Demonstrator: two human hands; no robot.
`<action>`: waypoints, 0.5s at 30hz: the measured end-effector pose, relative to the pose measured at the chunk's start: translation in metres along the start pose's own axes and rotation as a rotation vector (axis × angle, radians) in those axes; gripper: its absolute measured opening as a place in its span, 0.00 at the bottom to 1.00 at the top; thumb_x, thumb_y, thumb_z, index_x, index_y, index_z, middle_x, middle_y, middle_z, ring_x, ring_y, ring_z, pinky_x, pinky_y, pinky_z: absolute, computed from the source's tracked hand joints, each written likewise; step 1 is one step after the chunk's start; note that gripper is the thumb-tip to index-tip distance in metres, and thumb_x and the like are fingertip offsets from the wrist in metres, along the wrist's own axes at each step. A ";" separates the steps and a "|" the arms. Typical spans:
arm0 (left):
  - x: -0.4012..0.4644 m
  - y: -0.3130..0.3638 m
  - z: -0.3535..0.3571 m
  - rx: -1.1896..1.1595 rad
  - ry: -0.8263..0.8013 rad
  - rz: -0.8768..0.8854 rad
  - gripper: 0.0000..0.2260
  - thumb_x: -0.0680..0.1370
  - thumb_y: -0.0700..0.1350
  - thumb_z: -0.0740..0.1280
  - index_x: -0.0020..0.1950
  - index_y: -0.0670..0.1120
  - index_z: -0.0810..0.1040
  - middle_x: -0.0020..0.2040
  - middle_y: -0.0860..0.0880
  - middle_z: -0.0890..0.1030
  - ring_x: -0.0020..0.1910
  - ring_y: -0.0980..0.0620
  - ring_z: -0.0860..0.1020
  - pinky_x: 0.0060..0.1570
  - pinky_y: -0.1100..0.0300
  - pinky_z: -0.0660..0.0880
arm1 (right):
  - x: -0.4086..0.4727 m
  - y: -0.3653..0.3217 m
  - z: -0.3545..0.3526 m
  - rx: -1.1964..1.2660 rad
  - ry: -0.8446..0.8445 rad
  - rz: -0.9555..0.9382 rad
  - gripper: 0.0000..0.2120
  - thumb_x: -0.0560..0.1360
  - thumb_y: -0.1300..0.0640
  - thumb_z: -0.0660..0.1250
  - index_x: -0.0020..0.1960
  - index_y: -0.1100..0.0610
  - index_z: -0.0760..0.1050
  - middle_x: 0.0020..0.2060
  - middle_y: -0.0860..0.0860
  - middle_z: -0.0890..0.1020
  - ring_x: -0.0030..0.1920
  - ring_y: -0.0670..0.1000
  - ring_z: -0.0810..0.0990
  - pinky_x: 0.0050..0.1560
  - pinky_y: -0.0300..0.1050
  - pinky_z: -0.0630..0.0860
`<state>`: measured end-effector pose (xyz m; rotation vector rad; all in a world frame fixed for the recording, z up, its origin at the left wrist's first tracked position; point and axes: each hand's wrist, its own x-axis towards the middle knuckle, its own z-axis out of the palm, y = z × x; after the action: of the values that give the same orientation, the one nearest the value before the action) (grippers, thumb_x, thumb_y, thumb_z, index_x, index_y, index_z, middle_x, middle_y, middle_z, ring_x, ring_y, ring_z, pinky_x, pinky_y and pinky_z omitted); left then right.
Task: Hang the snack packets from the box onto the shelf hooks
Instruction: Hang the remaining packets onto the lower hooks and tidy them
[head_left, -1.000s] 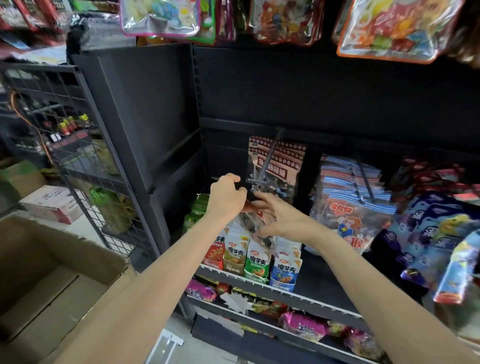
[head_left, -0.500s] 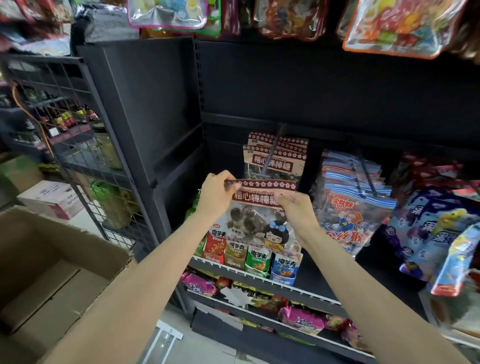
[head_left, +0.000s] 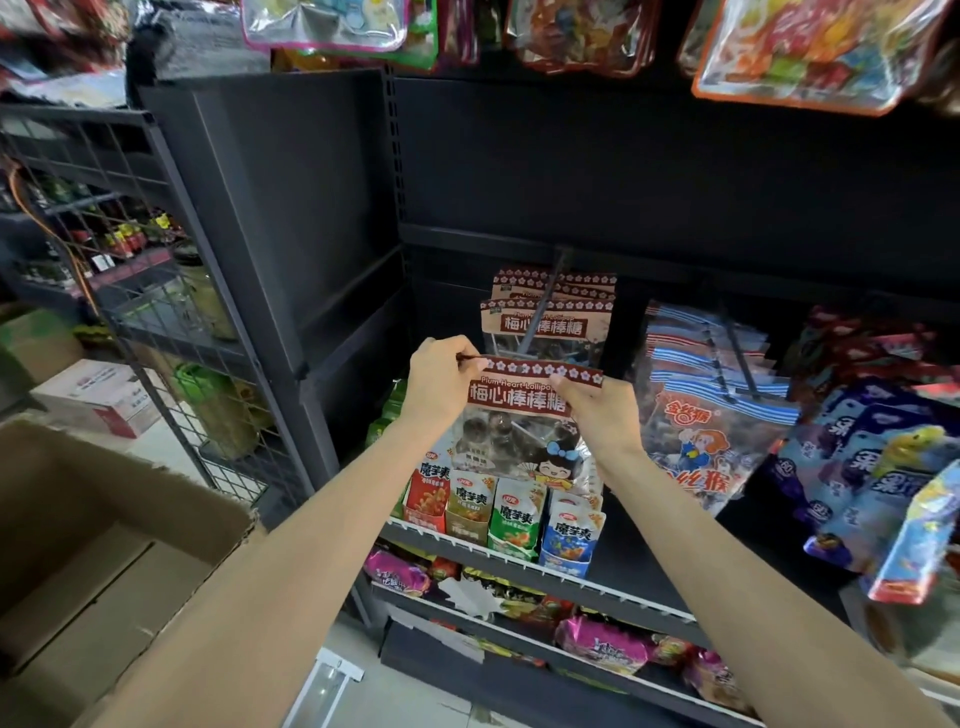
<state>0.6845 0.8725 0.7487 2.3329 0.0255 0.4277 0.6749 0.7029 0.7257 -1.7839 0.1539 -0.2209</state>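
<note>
Several lollipop packets (head_left: 550, 317) already hang on the hook (head_left: 543, 306) at the back of the shelf, so part of the job looks done. One more packet (head_left: 524, 415) is held upright just in front of and below them. The left hand (head_left: 439, 382) pinches its top left corner and the right hand (head_left: 597, 415) pinches the top right edge, so both grips are clamped on the packet. Its header strip sits close to the hook's tip, but whether the hole is on the hook cannot be told. What is left, by my reckoning, is to thread and slide it back. The box (head_left: 104, 545) at lower left shows no packets in the part visible.
</note>
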 end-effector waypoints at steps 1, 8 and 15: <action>0.000 0.000 -0.001 0.000 0.007 -0.002 0.05 0.78 0.43 0.66 0.49 0.42 0.80 0.45 0.46 0.73 0.44 0.52 0.72 0.47 0.62 0.67 | -0.001 -0.001 0.001 -0.001 0.005 -0.013 0.09 0.75 0.54 0.69 0.52 0.57 0.81 0.48 0.51 0.85 0.49 0.49 0.83 0.56 0.48 0.78; 0.006 -0.003 0.004 0.007 0.021 -0.013 0.05 0.78 0.42 0.65 0.48 0.43 0.80 0.46 0.46 0.72 0.45 0.51 0.73 0.48 0.61 0.68 | 0.005 -0.001 0.002 -0.143 0.032 -0.065 0.10 0.77 0.55 0.67 0.54 0.60 0.81 0.46 0.50 0.83 0.46 0.48 0.81 0.45 0.38 0.74; 0.019 0.006 0.014 0.508 0.182 0.169 0.11 0.80 0.48 0.62 0.59 0.51 0.79 0.57 0.49 0.75 0.57 0.47 0.69 0.54 0.52 0.66 | 0.021 -0.006 0.002 -0.760 0.098 -0.447 0.13 0.78 0.61 0.62 0.61 0.52 0.76 0.50 0.51 0.82 0.47 0.54 0.81 0.42 0.49 0.78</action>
<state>0.7060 0.8617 0.7489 2.7958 0.0266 0.7931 0.6956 0.7019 0.7327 -2.5543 -0.1165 -0.6343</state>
